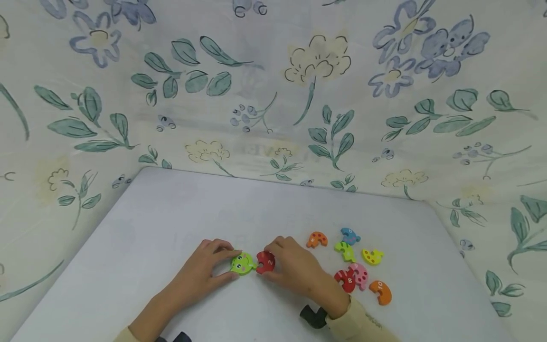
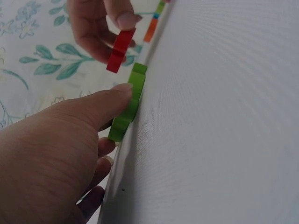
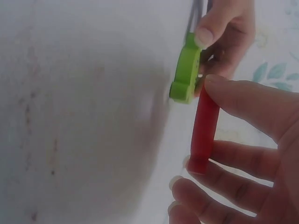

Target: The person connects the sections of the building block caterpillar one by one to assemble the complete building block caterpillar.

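A green frog-face puzzle piece (image 1: 242,262) lies flat on the white table (image 1: 171,213). My left hand (image 1: 230,264) pinches it between thumb and fingers. In the left wrist view the thumb (image 2: 112,95) presses the green piece (image 2: 133,100) from the side. Just right of it is a red number piece (image 1: 266,261), pinched by my right hand (image 1: 273,264). The wrist views show the red piece (image 2: 120,49) (image 3: 204,126) raised a little off the table, with its edge close to the green piece (image 3: 186,70).
Several loose coloured number pieces lie to the right: an orange one (image 1: 317,239), a blue one (image 1: 350,235), a yellow one (image 1: 372,256), a pink one (image 1: 360,274) and others. Floral cloth walls (image 1: 273,95) enclose the table on three sides.
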`<state>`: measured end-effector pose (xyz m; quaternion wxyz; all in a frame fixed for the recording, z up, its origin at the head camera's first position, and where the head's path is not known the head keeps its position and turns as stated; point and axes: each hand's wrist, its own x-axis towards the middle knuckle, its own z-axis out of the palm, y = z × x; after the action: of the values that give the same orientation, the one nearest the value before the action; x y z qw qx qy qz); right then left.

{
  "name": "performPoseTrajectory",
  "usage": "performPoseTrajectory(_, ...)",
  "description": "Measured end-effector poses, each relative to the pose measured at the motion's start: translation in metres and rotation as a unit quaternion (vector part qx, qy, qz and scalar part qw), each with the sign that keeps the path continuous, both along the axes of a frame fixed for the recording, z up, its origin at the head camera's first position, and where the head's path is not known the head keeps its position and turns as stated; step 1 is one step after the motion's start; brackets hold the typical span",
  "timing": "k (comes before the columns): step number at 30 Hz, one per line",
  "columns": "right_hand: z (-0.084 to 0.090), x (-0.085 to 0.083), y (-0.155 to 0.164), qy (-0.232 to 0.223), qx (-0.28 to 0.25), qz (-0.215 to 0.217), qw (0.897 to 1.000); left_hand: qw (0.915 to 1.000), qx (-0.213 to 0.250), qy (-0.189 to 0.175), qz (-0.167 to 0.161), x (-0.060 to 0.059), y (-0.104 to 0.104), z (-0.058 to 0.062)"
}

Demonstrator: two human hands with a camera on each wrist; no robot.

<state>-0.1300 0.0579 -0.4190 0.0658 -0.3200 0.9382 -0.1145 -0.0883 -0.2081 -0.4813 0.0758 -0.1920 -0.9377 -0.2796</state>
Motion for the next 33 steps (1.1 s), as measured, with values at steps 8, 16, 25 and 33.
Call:
performPoseTrajectory(8, -0.004, 0.0, -0.006, -0.001, 0.008, 0.007, 1.0, 0.9999, 0.005, -0.011, 0.002, 0.0, 0.0, 0.001)
performPoseTrajectory(16, -0.007, -0.001, -0.01, 0.008, 0.012, 0.014, 1.0, 0.9999, 0.008, -0.008, 0.001, 0.0, 0.0, 0.0)
performPoseTrajectory(25, -0.008, -0.003, -0.012, 0.008, 0.019, 0.014, 1.0, 1.0, 0.009, -0.004, -0.003, 0.0, 0.0, 0.0)
performPoseTrajectory(33, -0.011, -0.005, -0.015, 0.01, 0.029, 0.013, 0.999, 0.9999, 0.009, -0.005, 0.0, 0.0, 0.0, 0.001)
